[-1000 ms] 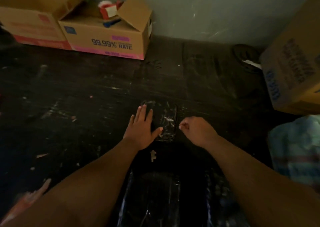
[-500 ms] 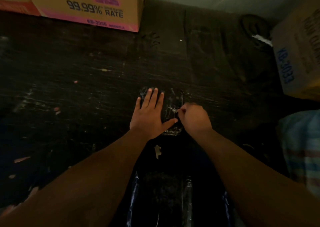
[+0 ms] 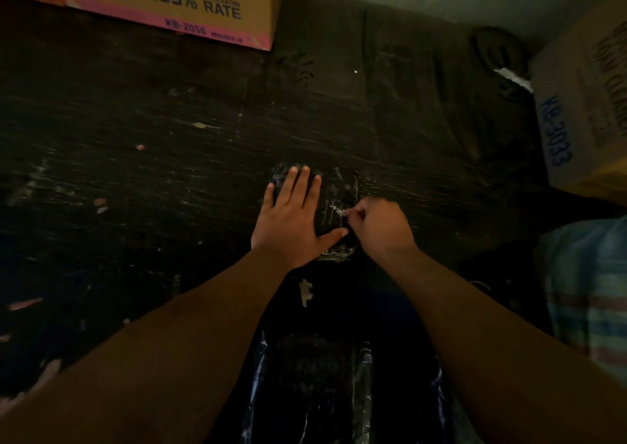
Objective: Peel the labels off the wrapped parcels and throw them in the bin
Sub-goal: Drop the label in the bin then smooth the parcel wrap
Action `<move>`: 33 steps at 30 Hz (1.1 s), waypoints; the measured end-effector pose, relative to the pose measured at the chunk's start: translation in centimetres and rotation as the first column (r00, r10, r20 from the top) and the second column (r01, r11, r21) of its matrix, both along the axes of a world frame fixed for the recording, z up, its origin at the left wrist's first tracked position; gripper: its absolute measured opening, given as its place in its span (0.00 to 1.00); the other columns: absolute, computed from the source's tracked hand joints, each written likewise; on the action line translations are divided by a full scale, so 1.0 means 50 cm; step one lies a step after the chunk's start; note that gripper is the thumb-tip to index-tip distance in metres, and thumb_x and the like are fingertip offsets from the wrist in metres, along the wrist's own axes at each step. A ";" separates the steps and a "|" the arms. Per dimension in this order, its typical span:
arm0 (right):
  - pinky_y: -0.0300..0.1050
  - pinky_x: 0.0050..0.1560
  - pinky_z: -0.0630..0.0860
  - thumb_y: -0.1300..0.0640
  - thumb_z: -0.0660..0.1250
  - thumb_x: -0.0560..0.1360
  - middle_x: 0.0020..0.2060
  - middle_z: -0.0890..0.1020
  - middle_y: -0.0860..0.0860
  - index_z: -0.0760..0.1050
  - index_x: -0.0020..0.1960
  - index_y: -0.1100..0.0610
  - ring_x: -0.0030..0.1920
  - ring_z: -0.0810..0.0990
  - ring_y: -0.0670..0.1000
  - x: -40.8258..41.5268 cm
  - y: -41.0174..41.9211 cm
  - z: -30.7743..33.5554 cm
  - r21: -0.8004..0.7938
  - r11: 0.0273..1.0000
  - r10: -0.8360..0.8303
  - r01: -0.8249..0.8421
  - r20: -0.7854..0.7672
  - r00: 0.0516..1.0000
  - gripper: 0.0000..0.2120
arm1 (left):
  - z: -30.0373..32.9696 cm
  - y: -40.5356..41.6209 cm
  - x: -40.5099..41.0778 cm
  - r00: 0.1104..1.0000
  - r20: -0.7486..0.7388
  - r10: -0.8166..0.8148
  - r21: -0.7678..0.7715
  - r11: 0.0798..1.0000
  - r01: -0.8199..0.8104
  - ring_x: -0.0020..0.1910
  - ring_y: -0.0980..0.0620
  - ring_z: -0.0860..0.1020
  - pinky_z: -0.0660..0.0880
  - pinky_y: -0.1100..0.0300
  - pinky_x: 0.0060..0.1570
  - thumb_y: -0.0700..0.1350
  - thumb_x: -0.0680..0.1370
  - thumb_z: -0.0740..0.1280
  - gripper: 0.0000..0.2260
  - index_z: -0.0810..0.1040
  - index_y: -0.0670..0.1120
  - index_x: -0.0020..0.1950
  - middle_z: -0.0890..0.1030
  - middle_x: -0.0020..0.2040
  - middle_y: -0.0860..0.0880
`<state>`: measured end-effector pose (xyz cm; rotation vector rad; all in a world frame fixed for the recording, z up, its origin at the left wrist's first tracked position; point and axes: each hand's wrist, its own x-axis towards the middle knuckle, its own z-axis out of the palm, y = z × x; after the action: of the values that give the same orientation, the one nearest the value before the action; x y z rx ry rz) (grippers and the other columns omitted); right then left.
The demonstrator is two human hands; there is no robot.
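parcel (image 3: pixel 334 199) on table (image 3: pixel 135 179), boxes (image 3: pixel 176 2) behind

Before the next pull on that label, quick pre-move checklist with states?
1. Left hand flat on the black parcel, pinning it: ok.
2. Right hand fingers pinched at a white scrap on the wrap: ok.
3. Label edge actually lifted: cannot tell, too dark.
4. Parcel resting on the dark table, not tilted: ok.
5. Bin location: cannot tell; only a black plastic bag lies below the arms.
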<state>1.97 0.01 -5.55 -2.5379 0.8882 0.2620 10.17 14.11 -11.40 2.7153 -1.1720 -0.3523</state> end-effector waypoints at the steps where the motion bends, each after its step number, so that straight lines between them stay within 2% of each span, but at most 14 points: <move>1: 0.52 0.49 0.80 0.51 0.62 0.80 0.42 0.82 0.51 0.79 0.49 0.54 0.43 0.81 0.50 0.001 0.001 0.001 0.015 1.000 -0.027 0.027 0.010 1.000 0.10 | 0.000 -0.001 -0.001 1.000 0.001 0.001 -0.002 1.000 -0.001 0.80 0.48 0.35 0.42 0.40 0.78 0.78 0.73 0.47 0.48 0.40 0.48 0.82 0.39 0.83 0.48; 3: 0.51 0.49 0.80 0.51 0.62 0.80 0.41 0.81 0.51 0.79 0.48 0.54 0.43 0.81 0.50 0.001 0.000 0.006 0.051 0.997 -0.065 0.064 0.017 0.998 0.10 | 0.002 0.000 -0.001 1.000 -0.001 0.001 0.000 1.000 -0.001 0.80 0.48 0.35 0.42 0.40 0.78 0.78 0.73 0.47 0.48 0.40 0.48 0.83 0.39 0.83 0.48; 5: 0.51 0.48 0.80 0.51 0.62 0.80 0.41 0.82 0.51 0.79 0.49 0.55 0.43 0.81 0.50 0.002 -0.001 0.012 0.049 0.998 -0.033 0.033 0.001 0.999 0.10 | 0.003 0.000 -0.001 1.000 -0.002 -0.001 -0.002 1.000 0.001 0.80 0.48 0.36 0.42 0.39 0.78 0.78 0.73 0.47 0.49 0.40 0.48 0.83 0.39 0.83 0.48; 9: 0.53 0.50 0.79 0.51 0.61 0.80 0.44 0.82 0.54 0.79 0.49 0.58 0.46 0.81 0.53 0.012 0.002 0.015 -0.063 0.992 0.104 -0.110 -0.090 0.990 0.12 | 0.000 0.001 -0.002 1.000 0.002 0.003 -0.009 1.000 -0.003 0.80 0.48 0.35 0.42 0.39 0.78 0.78 0.73 0.46 0.49 0.40 0.48 0.83 0.39 0.83 0.47; 12: 0.53 0.50 0.79 0.51 0.60 0.80 0.44 0.82 0.56 0.79 0.48 0.58 0.46 0.81 0.55 0.023 0.008 0.010 -0.120 0.983 0.123 -0.137 -0.114 0.986 0.13 | -0.001 0.001 -0.001 1.000 -0.001 0.005 -0.007 1.000 -0.005 0.80 0.48 0.35 0.42 0.39 0.78 0.79 0.72 0.45 0.49 0.41 0.48 0.83 0.39 0.83 0.48; 17: 0.51 0.48 0.79 0.50 0.63 0.79 0.41 0.83 0.54 0.80 0.46 0.57 0.43 0.82 0.53 0.024 -0.021 0.012 0.020 1.000 -0.015 0.017 -0.058 0.998 0.12 | -0.004 -0.001 -0.005 1.000 0.007 0.019 -0.021 1.000 -0.019 0.80 0.48 0.35 0.41 0.40 0.78 0.78 0.72 0.46 0.49 0.41 0.48 0.83 0.39 0.83 0.48; 19: 0.48 0.45 0.78 0.50 0.64 0.79 0.40 0.82 0.53 0.80 0.45 0.57 0.42 0.81 0.52 0.023 -0.023 0.017 0.027 0.999 0.041 -0.039 -0.096 0.994 0.12 | -0.005 -0.001 -0.005 1.000 0.007 0.024 -0.026 0.999 -0.024 0.80 0.49 0.35 0.41 0.40 0.78 0.78 0.72 0.46 0.49 0.41 0.48 0.83 0.39 0.83 0.48; 21: 0.46 0.43 0.74 0.51 0.63 0.80 0.40 0.81 0.53 0.77 0.43 0.56 0.41 0.79 0.51 0.022 -0.015 0.018 -0.043 0.990 0.128 -0.135 -0.145 0.981 0.11 | -0.007 -0.001 -0.005 1.000 0.013 0.025 -0.032 0.999 -0.025 0.80 0.49 0.36 0.40 0.40 0.77 0.79 0.72 0.46 0.49 0.41 0.49 0.83 0.39 0.83 0.48; 23: 0.47 0.42 0.74 0.51 0.61 0.80 0.41 0.81 0.54 0.77 0.45 0.57 0.41 0.79 0.52 0.022 -0.007 0.014 -0.088 0.981 0.157 -0.173 -0.159 0.975 0.12 | -0.007 -0.002 -0.005 1.000 0.015 0.026 -0.031 0.999 -0.026 0.80 0.49 0.36 0.40 0.41 0.77 0.78 0.72 0.46 0.49 0.41 0.49 0.83 0.39 0.83 0.48; 26: 0.50 0.46 0.78 0.51 0.61 0.80 0.43 0.82 0.56 0.79 0.47 0.59 0.45 0.81 0.55 0.021 -0.005 0.011 -0.101 0.988 0.110 -0.121 -0.102 0.989 0.14 | -0.004 -0.001 -0.005 1.000 0.007 0.025 -0.030 0.999 -0.024 0.80 0.49 0.36 0.40 0.41 0.77 0.78 0.73 0.47 0.49 0.41 0.49 0.83 0.39 0.83 0.48; 28: 0.52 0.48 0.79 0.51 0.61 0.80 0.43 0.82 0.56 0.80 0.47 0.59 0.45 0.81 0.55 0.019 -0.013 0.015 -0.046 0.997 0.065 -0.068 -0.064 0.996 0.13 | -0.003 0.000 -0.006 1.000 0.006 0.021 -0.032 0.999 -0.021 0.81 0.49 0.36 0.41 0.40 0.78 0.78 0.73 0.46 0.49 0.41 0.49 0.83 0.39 0.83 0.48; 30: 0.53 0.48 0.79 0.51 0.62 0.80 0.42 0.82 0.56 0.80 0.47 0.58 0.44 0.81 0.54 0.012 -0.019 0.021 0.005 0.996 0.087 -0.087 -0.085 0.993 0.13 | -0.004 0.000 -0.006 1.000 0.008 0.018 -0.035 0.999 -0.018 0.81 0.49 0.36 0.42 0.40 0.78 0.78 0.72 0.46 0.49 0.41 0.48 0.83 0.40 0.83 0.48; 33: 0.52 0.49 0.79 0.51 0.62 0.80 0.43 0.82 0.55 0.80 0.49 0.58 0.44 0.81 0.53 0.006 -0.017 0.022 -0.027 0.984 0.170 -0.174 -0.120 0.978 0.12 | -0.005 0.001 -0.005 1.000 0.010 0.015 -0.040 0.999 -0.015 0.81 0.48 0.36 0.42 0.39 0.78 0.78 0.72 0.46 0.49 0.41 0.48 0.83 0.40 0.83 0.48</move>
<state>2.27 -0.84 -4.45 -2.6605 0.7216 0.4567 9.90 14.15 -11.67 2.6929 -1.1480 -0.3101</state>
